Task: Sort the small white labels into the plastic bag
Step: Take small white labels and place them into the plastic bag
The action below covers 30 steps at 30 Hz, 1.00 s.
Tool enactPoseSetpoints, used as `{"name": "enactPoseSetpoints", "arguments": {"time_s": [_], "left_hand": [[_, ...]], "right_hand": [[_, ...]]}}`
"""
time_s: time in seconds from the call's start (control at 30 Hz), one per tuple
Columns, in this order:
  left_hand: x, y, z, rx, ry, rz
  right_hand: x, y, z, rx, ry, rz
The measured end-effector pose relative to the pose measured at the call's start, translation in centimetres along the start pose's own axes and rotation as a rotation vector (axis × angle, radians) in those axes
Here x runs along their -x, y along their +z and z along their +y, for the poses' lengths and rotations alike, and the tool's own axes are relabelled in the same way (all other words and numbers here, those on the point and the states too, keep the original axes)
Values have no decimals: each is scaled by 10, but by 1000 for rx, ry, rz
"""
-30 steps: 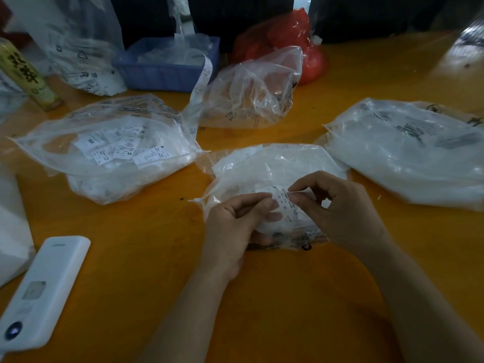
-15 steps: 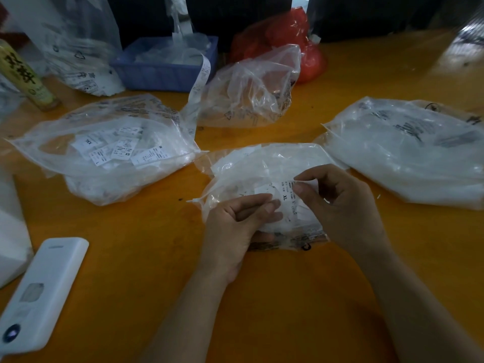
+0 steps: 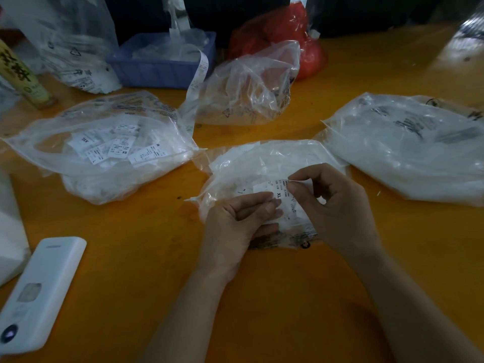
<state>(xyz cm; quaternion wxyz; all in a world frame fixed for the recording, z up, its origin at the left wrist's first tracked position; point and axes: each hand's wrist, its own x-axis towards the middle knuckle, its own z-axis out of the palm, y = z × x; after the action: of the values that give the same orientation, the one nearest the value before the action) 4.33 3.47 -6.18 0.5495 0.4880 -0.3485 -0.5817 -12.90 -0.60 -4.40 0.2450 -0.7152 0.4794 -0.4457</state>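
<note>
A small white label (image 3: 279, 190) marked XL is held over a clear plastic bag (image 3: 264, 163) of white labels at the table's middle. My right hand (image 3: 332, 208) pinches the label's upper edge between thumb and forefinger. My left hand (image 3: 241, 221) grips its lower left end with curled fingers, resting on the bag's near edge. To the left lies a bigger clear bag (image 3: 99, 148) holding several labels marked with sizes.
On the orange table (image 3: 146, 258) lie a full bag at the right (image 3: 408, 145), a crumpled bag (image 3: 248, 87) with a label strip, a blue tray (image 3: 159, 64), a red bag (image 3: 282, 27) and a white device (image 3: 39, 292) at the near left.
My right hand has lifted the XL label a little up and away from the left hand, so its print now shows. The left hand has barely moved.
</note>
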Motion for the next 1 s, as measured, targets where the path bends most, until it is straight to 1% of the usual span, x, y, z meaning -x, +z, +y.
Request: {"name": "enactPoseSetpoints", "arguments": {"time_s": [0.17, 0.37, 0.53, 0.7, 0.8, 1.0], "left_hand": [[-1, -1, -1, 3, 2, -8], [-2, -4, -3, 36, -1, -19], [-3, -4, -4, 43, -7, -9], [-3, -5, -5, 25, -2, 15], [-2, -5, -4, 20, -7, 28], [-2, -3, -7, -102, 7, 41]], "right_hand": [[0, 0, 1, 30, -19, -8], [-1, -2, 2, 10, 3, 20], [0, -2, 4, 67, 17, -42], [-2, -6, 7, 124, -26, -134], [-3, -9, 10, 114, -11, -167], [1, -2, 13, 55, 53, -269]]}}
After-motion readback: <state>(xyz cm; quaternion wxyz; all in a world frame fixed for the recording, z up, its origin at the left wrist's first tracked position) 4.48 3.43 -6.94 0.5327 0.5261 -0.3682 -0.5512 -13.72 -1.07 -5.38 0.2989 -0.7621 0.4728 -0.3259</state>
